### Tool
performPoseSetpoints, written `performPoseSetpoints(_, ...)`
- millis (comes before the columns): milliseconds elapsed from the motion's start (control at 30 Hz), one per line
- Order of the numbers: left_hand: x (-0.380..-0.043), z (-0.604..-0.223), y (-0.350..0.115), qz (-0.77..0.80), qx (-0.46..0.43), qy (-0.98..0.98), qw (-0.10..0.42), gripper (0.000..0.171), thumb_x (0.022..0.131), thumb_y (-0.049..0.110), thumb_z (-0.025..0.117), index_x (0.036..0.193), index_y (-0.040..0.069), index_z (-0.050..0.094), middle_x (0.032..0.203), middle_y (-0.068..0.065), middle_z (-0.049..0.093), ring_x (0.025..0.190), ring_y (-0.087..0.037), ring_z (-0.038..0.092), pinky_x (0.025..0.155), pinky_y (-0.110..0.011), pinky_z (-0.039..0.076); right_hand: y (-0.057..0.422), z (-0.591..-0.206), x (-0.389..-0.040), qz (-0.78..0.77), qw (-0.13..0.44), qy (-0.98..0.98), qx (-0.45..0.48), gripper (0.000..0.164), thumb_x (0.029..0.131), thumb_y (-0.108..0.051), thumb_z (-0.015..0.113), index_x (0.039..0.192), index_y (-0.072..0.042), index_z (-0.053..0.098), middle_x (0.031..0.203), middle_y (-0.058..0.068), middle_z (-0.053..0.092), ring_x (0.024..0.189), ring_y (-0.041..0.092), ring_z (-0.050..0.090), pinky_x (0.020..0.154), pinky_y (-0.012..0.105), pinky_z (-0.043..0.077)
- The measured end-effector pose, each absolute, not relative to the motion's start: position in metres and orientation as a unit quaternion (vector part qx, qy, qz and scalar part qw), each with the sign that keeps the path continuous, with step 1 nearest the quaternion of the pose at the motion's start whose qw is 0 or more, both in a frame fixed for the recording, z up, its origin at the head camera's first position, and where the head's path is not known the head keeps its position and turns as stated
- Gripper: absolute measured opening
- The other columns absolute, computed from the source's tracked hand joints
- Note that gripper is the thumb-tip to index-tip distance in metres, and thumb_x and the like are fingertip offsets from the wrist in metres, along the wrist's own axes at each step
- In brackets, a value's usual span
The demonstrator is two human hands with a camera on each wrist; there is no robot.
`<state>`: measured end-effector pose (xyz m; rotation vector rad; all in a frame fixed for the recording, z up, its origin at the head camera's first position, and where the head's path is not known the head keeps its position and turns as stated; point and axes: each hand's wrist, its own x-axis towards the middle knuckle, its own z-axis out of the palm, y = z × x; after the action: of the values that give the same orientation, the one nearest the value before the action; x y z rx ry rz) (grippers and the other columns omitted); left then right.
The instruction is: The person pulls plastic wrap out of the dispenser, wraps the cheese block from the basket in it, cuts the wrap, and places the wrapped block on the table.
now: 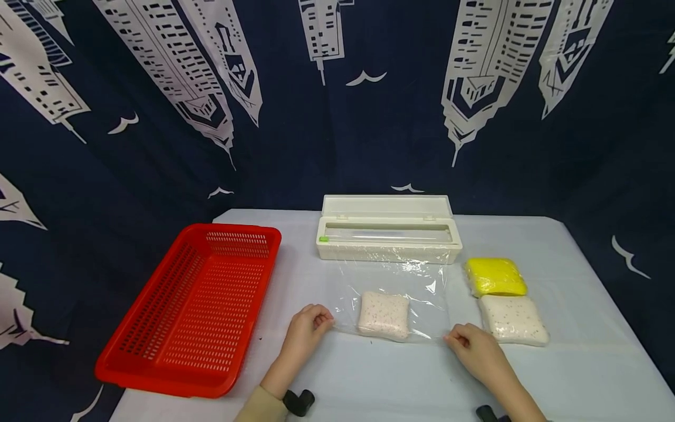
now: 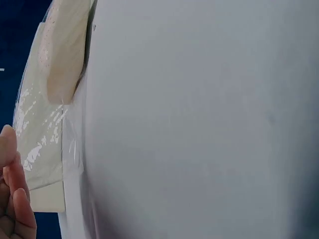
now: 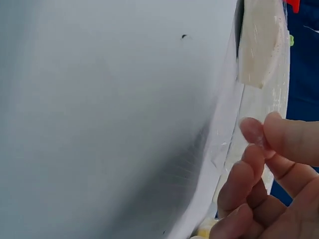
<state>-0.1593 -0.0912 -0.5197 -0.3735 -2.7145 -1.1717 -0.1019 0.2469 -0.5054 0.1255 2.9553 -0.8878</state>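
Note:
Clear plastic wrap (image 1: 345, 281) stretches toward me from a white wrap dispenser (image 1: 390, 252), whose lid stands raised. A pale, speckled, block-shaped item (image 1: 384, 315) lies within the area of the wrap; whether above or below it, I cannot tell. My left hand (image 1: 306, 331) pinches the wrap's near left corner between thumb and finger. At the near right corner my right hand (image 1: 479, 354) pinches the wrap likewise. In the right wrist view, the thumb and index finger of that hand (image 3: 279, 164) meet, with the other fingers curled.
On the left stands a red perforated plastic basket (image 1: 205, 310). To the right lie a yellow wrapped block (image 1: 495, 276) and a second pale speckled block (image 1: 514, 319), touching or nearly so. A white cloth covers the table (image 1: 379, 387); a dark patterned curtain (image 1: 337, 135) hangs behind.

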Motion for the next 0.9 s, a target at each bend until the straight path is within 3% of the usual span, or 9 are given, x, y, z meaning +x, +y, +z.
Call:
performPoseSetpoints(233,-0.166,-0.522,-0.082,-0.343,-0.094,-0.933,0.062,0.012,0.083,0.009,0.076,0.079,0.01,0.066,0.071,0.003,0.055,0.064,-0.005,0.047,0.06,-0.02,0.041,0.245,-0.505,-0.109,-0.291,0.083,0.952,0.056,0.034,0.095,-0.024,0.061,0.065,-0.014,0.049,0.058,-0.002,0.042,0.056,0.014,0.041,0.052,0.026,0.03)
performPoseSetpoints(533,-0.177,-0.524,-0.069,-0.263,-0.079,-0.961,0.036,0.018,0.08,0.011,0.078,0.071,0.013,0.063,0.065,0.002,0.057,0.065,-0.015,0.051,0.059,-0.027,0.038,0.239,-0.498,-0.122,-0.255,0.118,0.958,0.059,0.034,0.089,-0.025,0.065,0.063,-0.011,0.048,0.058,0.0,0.043,0.057,0.016,0.043,0.053,0.028,0.033)
performPoseSetpoints(733,-0.178,-0.525,-0.065,-0.233,-0.066,-0.97,0.019,0.023,0.076,0.016,0.082,0.07,0.013,0.06,0.061,0.004,0.053,0.065,-0.016,0.05,0.061,-0.031,0.037,0.237,-0.498,-0.129,-0.225,0.139,0.962,0.066,0.034,0.086,-0.028,0.069,0.086,0.006,0.068,0.075,0.012,0.066,0.066,0.022,0.057,0.057,0.037,0.047)
performPoseSetpoints(900,-0.179,-0.523,-0.062,-0.214,-0.048,-0.975,0.021,0.027,0.075,0.018,0.083,0.069,0.014,0.057,0.062,0.003,0.05,0.065,-0.018,0.049,0.063,-0.033,0.036,0.234,-0.498,-0.133,-0.227,0.135,0.961,0.084,0.035,0.082,-0.025,0.073,0.085,0.008,0.061,0.073,0.013,0.063,0.064,0.023,0.058,0.055,0.036,0.047)
